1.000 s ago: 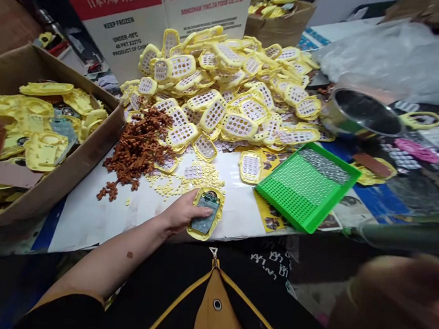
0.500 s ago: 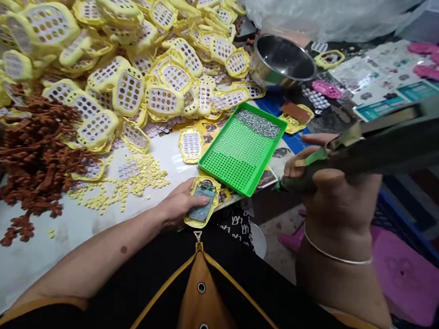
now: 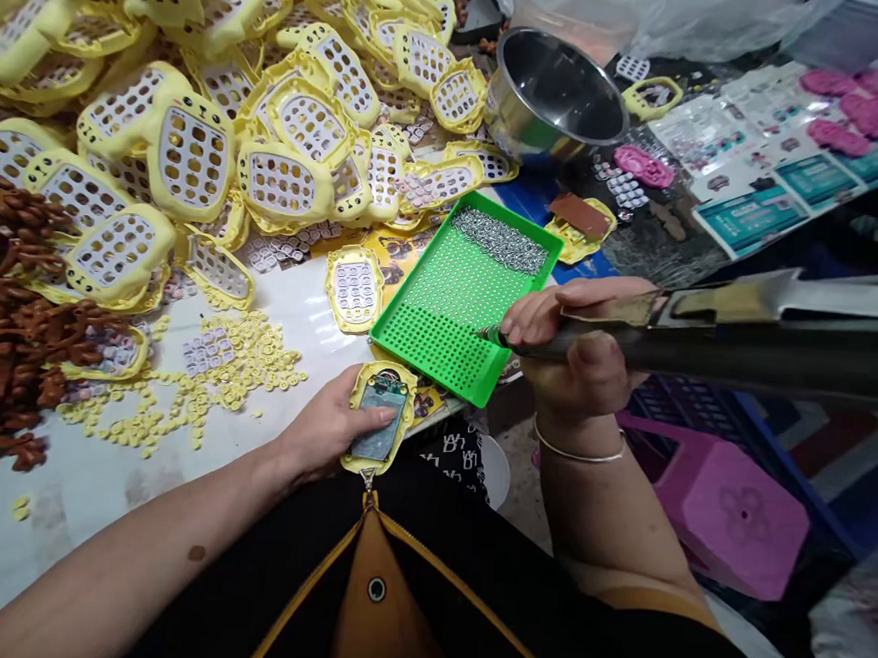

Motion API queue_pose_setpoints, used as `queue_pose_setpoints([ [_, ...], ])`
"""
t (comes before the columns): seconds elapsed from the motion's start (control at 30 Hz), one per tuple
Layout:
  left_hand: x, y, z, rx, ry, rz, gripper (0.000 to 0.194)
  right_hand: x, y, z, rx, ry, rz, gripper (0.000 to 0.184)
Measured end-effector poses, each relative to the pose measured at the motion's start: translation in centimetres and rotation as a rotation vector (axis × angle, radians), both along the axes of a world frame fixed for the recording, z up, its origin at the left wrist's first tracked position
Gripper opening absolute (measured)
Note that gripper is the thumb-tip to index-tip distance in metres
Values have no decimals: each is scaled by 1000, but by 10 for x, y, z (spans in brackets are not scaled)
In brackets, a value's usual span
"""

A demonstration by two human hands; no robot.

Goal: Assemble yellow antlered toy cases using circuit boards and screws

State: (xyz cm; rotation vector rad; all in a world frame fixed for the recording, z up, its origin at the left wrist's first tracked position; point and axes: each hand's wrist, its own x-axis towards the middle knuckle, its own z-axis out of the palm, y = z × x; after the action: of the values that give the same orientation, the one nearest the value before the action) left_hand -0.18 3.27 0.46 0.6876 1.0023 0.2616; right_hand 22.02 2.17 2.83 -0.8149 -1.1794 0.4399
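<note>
My left hand (image 3: 319, 423) is closed on a yellow toy phone half (image 3: 372, 445), its thumb pressed on the grey board inside. A green circuit board shows near its top. My right hand (image 3: 590, 375) grips a dark electric screwdriver (image 3: 715, 358), which lies nearly level with its tip to the left. That tip hovers over the green perforated tray (image 3: 441, 294), whose far end holds small silver screws (image 3: 501, 238). Left of the tray rests a yellow phone face (image 3: 356, 288) with white keys in it.
Yellow phone faces (image 3: 195, 157) are heaped at the back left. Brown plastic pieces (image 3: 14, 329) and small yellow buttons (image 3: 237, 360) lie on the white table. Behind the tray stands a steel bowl (image 3: 561, 92). A pink stool (image 3: 742, 516) is below right.
My right hand came in from the lower right, gripped the electric screwdriver and brought its tip left over the tray. My view turned right; my left hand kept hold of the phone half.
</note>
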Motion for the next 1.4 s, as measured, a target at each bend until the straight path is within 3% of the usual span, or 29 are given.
queue_pose_setpoints([
  [0.33, -2, 1, -3, -3, 13, -25, 59, 3, 12, -9, -64, -4, -56, 22],
  [0.63, -1, 2, 1, -14, 18, -14, 62, 6, 14, -15, -48, 28, 63, 17],
  [0.83, 3, -1, 1, -62, 5, 31, 64, -12, -6, 13, -14, 86, 11, 19],
  [0.93, 6, -2, 2, -57, -15, 68, 58, -29, -17, 28, -36, 83, 111, 24],
  [1.07, 8, -3, 2, 11, -31, 105, 47, -49, -19, 28, -14, 59, 355, 31],
  [1.4, 8, -2, 2, 61, 42, 37, 37, -69, -13, 16, -50, 115, 397, 27],
])
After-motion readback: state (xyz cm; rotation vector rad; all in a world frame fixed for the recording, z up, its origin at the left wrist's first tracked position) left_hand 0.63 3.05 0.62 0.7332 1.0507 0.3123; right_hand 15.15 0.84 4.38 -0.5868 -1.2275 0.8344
